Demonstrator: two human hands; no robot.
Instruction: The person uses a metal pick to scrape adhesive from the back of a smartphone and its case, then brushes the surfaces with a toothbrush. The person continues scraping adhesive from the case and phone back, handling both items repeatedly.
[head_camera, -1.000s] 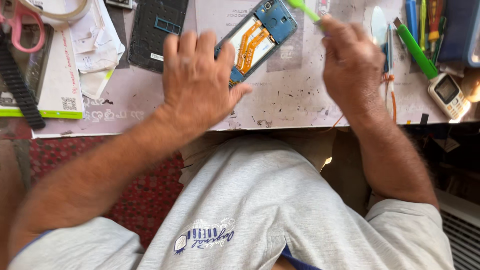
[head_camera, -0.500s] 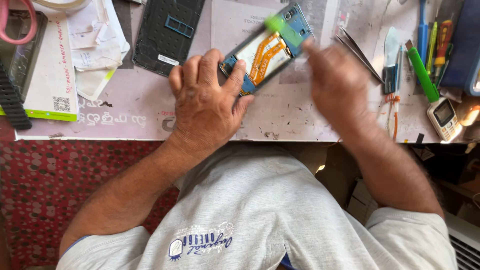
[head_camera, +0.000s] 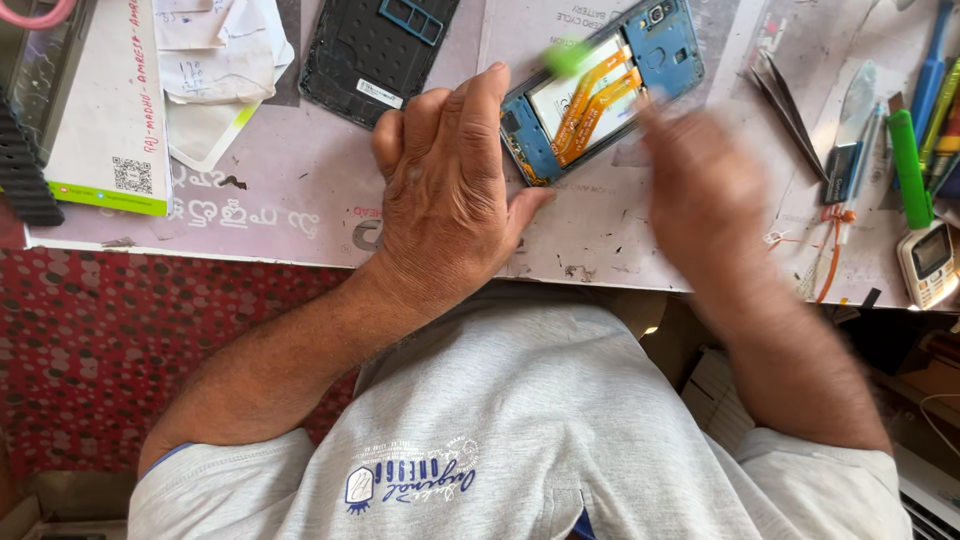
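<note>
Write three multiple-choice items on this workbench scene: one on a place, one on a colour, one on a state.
1. Where does the black back cover lie?
A. left of the opened phone
B. on the person's lap
C. under the small handset

2. What colour is the ribbon cable across the opened phone?
A. white
B. orange
C. purple

3. What is the left hand doing?
A. hanging off the table
B. holding tweezers
C. pressing on the phone's lower end

Answers:
1 A, the cover sits farther left on the table.
2 B, the strip is plainly orange.
3 C, its fingers rest on the phone's edge, while the right hand is blurred.
</note>
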